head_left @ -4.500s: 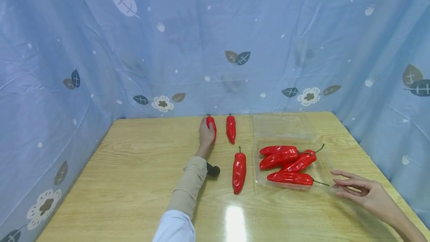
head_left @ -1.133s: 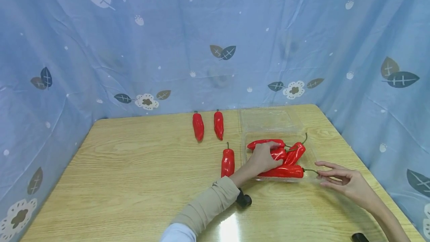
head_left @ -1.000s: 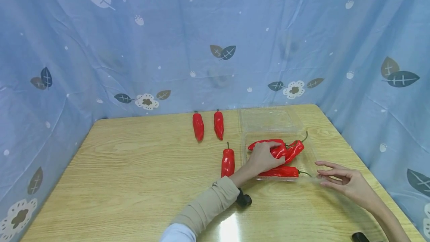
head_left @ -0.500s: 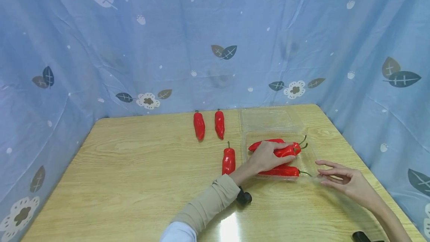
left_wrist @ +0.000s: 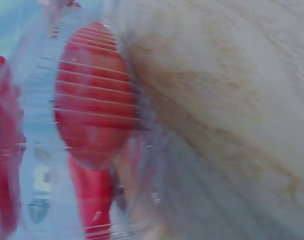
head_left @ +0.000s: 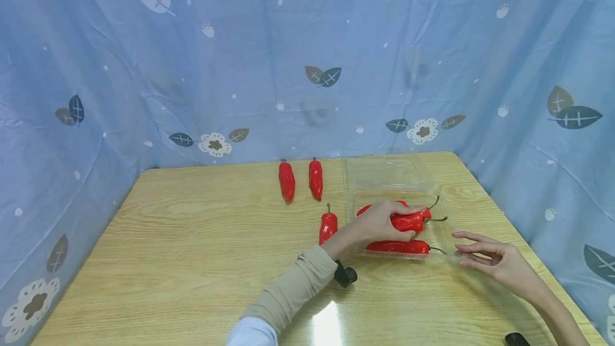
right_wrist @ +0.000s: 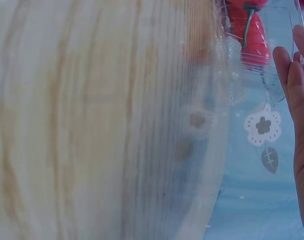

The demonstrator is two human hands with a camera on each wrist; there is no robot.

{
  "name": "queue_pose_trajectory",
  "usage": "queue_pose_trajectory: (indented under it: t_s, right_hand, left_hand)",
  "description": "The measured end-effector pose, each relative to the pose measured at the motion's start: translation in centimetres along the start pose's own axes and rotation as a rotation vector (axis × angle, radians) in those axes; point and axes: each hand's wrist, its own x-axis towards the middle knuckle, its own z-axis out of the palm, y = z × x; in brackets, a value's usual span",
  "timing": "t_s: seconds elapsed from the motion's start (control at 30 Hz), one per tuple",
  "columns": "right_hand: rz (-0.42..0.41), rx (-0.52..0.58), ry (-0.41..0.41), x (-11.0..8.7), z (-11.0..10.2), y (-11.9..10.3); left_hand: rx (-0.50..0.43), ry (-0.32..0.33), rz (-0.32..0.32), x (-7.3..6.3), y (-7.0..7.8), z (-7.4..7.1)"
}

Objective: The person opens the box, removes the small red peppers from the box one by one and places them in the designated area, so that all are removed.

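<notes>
In the head view my left hand (head_left: 381, 221) reaches into a clear plastic box (head_left: 438, 235) and grips a long red pepper (head_left: 408, 223) with thumb and fingers. Its green stem points right. Other red peppers lie around it, partly hidden by the hand; one front pepper (head_left: 401, 248) lies along the near wall. The left wrist view shows a red pepper (left_wrist: 94, 95) through the ribbed plastic wall. At the box's near right corner my right hand (head_left: 502, 263) pinches the rim. In the right wrist view its fingers (right_wrist: 297, 87) bracket the clear edge.
The box's open lid (head_left: 384, 172) lies flat behind it. Left of the box are three loose peppers: two at the back (head_left: 286, 181) (head_left: 315, 180) and a nearer one (head_left: 329, 227), partly covered by my left forearm. A patterned blue curtain (head_left: 269, 68) borders the table.
My left hand has let go of a pepper at the table's back and moved into the box. During the last second it has shifted the gripped pepper rightward. The right hand stays at the box corner.
</notes>
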Motion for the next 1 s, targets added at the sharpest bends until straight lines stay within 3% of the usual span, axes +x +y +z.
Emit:
queue_pose_trajectory:
  t_s: [0.17, 0.4, 0.77, 1.0]
  right_hand:
    - [-0.004, -0.004, -0.004, 0.0, 0.1, -0.2]
    - [-0.008, -0.027, 0.003, 0.0, -0.1, -0.1]
    - [-0.035, -0.044, 0.003, 0.1, -0.1, -0.2]
    - [-0.028, -0.036, 0.001, 0.2, 0.0, -0.2]
  left_hand:
    - [0.084, -0.034, 0.065, -0.6, 0.4, -0.9]
    - [0.157, -0.003, 0.069, -2.0, 0.6, -1.7]
    - [0.089, 0.08, 0.003, -5.5, -0.2, -3.4]
    - [0.119, 0.12, 0.042, -7.4, -0.5, -4.8]
